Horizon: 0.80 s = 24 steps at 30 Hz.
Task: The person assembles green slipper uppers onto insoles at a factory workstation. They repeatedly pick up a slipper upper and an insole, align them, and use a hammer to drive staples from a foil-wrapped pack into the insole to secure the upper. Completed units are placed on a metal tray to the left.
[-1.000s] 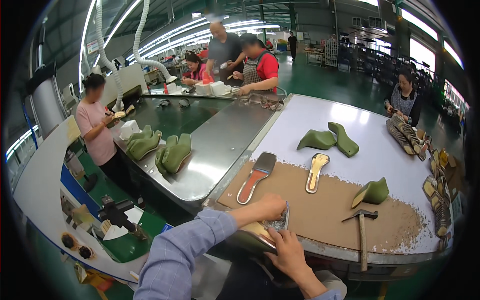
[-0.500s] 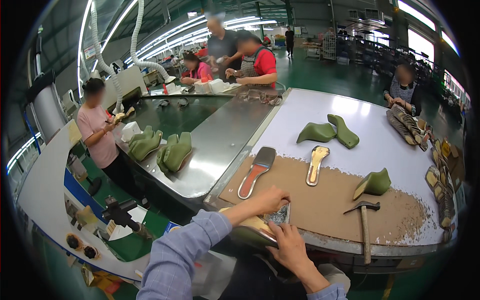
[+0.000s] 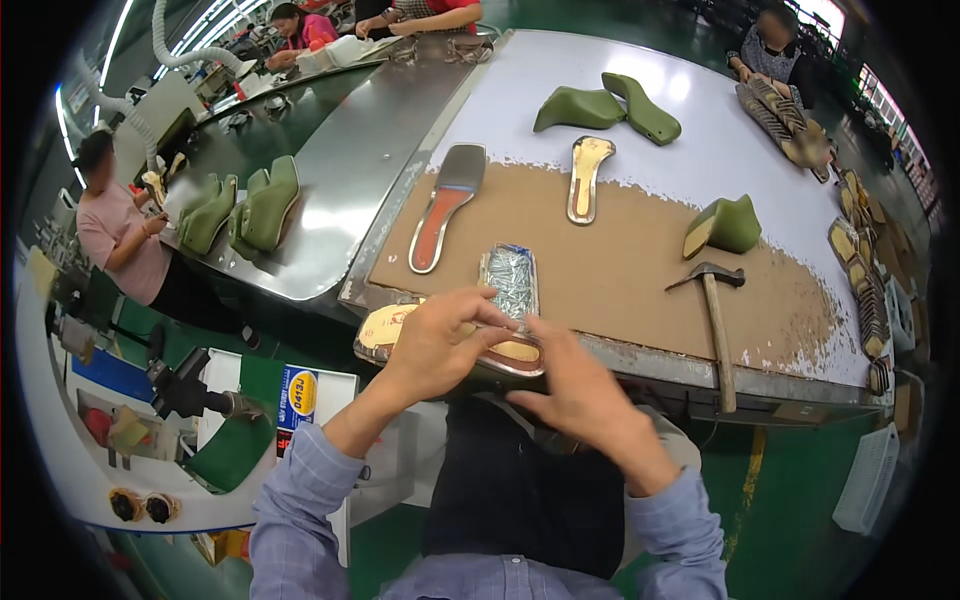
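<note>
A shoe last with a cream insole [image 3: 384, 326] on its upturned sole lies at the table's near edge, partly hidden by my hands. My left hand [image 3: 432, 345] is over it, thumb and forefinger brought together; whatever they may pinch is too small to make out. Close on the right is my right hand [image 3: 585, 390], blurred, its thumb spread away from the fingers and nothing visible in it. Just beyond my fingertips sits a small open box of nails [image 3: 511, 280]. Farther right, a hammer [image 3: 716, 325] lies with its handle over the edge.
On the brown board [image 3: 600, 280] are a grey-and-red insole [image 3: 446, 210], a cream insole [image 3: 588, 180] and a green last [image 3: 725, 228]. More green lasts [image 3: 580, 108] lie beyond. Stacked soles [image 3: 858, 265] line the right edge. Co-workers [image 3: 125, 215] stand around the tables.
My view has tipped downward. My left hand has left the nail box and come back over the last. My right hand has let go of the last's side and lifted.
</note>
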Tool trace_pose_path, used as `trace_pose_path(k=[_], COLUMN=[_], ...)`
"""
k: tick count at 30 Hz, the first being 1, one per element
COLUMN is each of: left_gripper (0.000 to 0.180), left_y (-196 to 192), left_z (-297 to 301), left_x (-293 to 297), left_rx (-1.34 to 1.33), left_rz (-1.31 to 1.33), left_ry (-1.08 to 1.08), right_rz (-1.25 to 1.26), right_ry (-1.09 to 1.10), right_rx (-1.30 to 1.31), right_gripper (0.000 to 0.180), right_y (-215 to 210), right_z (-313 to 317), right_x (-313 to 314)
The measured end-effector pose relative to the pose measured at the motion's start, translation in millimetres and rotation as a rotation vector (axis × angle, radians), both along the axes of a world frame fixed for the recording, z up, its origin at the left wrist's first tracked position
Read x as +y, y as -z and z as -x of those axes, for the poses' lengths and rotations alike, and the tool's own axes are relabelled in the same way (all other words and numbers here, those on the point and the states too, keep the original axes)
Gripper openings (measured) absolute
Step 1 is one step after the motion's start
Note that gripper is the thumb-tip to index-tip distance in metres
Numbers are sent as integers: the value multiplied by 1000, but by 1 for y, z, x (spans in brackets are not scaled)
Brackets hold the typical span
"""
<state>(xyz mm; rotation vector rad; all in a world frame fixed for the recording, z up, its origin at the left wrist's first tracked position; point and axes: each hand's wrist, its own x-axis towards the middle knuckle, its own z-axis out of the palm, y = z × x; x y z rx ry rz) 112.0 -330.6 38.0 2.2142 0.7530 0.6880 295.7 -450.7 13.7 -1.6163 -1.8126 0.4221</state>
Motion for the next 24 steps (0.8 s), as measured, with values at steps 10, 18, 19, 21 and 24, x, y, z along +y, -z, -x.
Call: trace_pose_path(k=[10,18,19,21,24], left_gripper=[9,11,10,11,11], left_y=[3,0,1,4,1], left_z=[-17,-16,-14,-15,-15], left_x=[-4,-5,-6,-6,-5], left_rx=[258,289,287,273,289], left_rz=[-164,-214,-222,-235,-226], left_ry=[-88,-32,-30,-26,5], right_rz=[195,28,-3,-63,4], right_ry=[605,723,709,686,545], right_rx=[-785,-15,155,494,497], right_gripper=[52,47,47,45,45], right_y=[33,26,19,-8,-30], right_z=[-153,-161,-141,-93,-71], right_x=[-95,-113,-113,-115,-118])
